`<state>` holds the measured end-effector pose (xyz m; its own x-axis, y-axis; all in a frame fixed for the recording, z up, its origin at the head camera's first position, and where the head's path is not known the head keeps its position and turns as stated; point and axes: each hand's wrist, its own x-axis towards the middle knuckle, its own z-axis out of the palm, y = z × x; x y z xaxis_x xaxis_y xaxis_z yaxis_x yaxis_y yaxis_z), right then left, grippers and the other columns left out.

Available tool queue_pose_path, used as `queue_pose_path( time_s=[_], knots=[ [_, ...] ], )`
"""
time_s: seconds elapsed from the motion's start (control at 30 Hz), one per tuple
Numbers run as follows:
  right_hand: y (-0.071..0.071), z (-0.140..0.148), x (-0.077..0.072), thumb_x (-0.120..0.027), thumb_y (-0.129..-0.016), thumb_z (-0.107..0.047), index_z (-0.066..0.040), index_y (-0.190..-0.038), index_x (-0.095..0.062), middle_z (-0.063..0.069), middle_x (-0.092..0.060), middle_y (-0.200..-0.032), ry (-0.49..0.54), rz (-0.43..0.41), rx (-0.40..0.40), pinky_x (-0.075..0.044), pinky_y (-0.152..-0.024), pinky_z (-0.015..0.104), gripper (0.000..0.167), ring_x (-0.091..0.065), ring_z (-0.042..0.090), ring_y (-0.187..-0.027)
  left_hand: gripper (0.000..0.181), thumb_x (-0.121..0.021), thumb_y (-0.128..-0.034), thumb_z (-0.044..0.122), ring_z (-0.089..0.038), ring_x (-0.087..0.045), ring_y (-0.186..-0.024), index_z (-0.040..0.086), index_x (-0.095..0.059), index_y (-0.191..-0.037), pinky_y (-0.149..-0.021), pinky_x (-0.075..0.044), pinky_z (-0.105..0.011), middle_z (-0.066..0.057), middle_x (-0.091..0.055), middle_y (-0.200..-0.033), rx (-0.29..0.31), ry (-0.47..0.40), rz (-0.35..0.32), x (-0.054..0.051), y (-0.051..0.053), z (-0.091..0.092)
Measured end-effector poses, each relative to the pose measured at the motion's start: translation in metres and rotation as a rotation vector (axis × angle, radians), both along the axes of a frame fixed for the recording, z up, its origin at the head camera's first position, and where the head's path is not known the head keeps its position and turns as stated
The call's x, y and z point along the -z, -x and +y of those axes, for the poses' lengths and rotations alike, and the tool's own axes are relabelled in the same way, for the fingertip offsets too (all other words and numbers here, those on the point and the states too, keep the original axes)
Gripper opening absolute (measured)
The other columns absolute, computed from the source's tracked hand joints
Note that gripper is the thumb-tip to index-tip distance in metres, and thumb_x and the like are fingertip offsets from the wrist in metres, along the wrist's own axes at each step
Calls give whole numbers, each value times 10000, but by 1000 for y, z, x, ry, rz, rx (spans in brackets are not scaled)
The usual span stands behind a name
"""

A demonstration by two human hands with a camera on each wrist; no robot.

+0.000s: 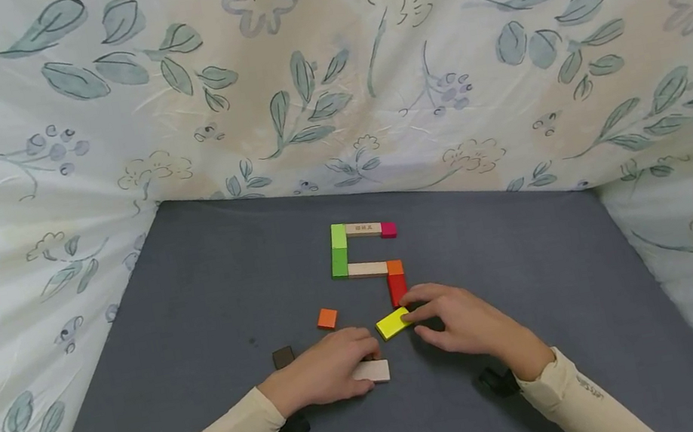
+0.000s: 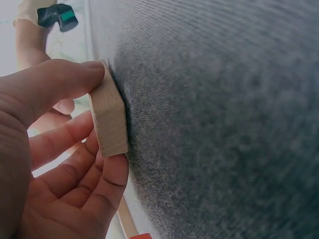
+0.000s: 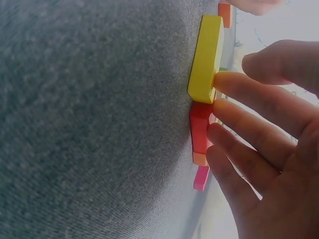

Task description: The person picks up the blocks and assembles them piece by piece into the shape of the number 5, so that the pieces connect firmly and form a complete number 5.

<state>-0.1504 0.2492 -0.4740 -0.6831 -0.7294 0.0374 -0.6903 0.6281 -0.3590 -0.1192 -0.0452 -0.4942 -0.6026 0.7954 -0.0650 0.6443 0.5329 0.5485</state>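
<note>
In the head view my left hand [image 1: 327, 367] pinches a plain wooden block [image 1: 376, 371] lying on the dark cloth. The left wrist view shows the thumb on one side of that wooden block [image 2: 110, 112] and fingertips on the other. My right hand [image 1: 467, 322] is at a yellow block [image 1: 393, 323]. Its fingers are fairly straight, with fingertips at the yellow block [image 3: 207, 59] and the red block [image 3: 200, 127] in the right wrist view; the thumb is apart from them. The red block [image 1: 398, 290] has an orange block [image 1: 395, 267] at its far end.
Light green [image 1: 338, 236], green [image 1: 340, 263], plain wooden [image 1: 368, 269], printed wooden [image 1: 363, 229] and pink [image 1: 388, 230] blocks continue the angular line. A loose orange block [image 1: 327, 318] and dark brown block [image 1: 284, 356] lie left. Floral fabric [image 1: 324, 82] hangs behind the dark cloth.
</note>
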Motion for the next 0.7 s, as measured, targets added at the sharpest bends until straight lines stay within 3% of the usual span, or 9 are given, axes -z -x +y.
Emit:
queue_pose_path(
  time_s=[0.37,0.7],
  knots=[
    [-1,-1,-1,-799,-996,-167,-142,-1251,-841,18,-681,-1381,14,9,3,-562,-1045,468,259,-602,232,-1338,247,-852,-961,195,-64,-563,-907,165,-750,-1185,-815,-538,-234,78,-632,-1080,-52,-47,17,-7,10,-4],
    [-1,-2,-2,-796,-1001,-164,-138,-1258,-837,22,-675,-1390,19,6,-4,-564,-1040,463,261,-601,227,-1332,267,-840,-967,173,-129,-585,-988,138,-765,-1221,-847,-551,-254,21,-666,-1141,-31,1,150,-19,22,-2]
  ],
)
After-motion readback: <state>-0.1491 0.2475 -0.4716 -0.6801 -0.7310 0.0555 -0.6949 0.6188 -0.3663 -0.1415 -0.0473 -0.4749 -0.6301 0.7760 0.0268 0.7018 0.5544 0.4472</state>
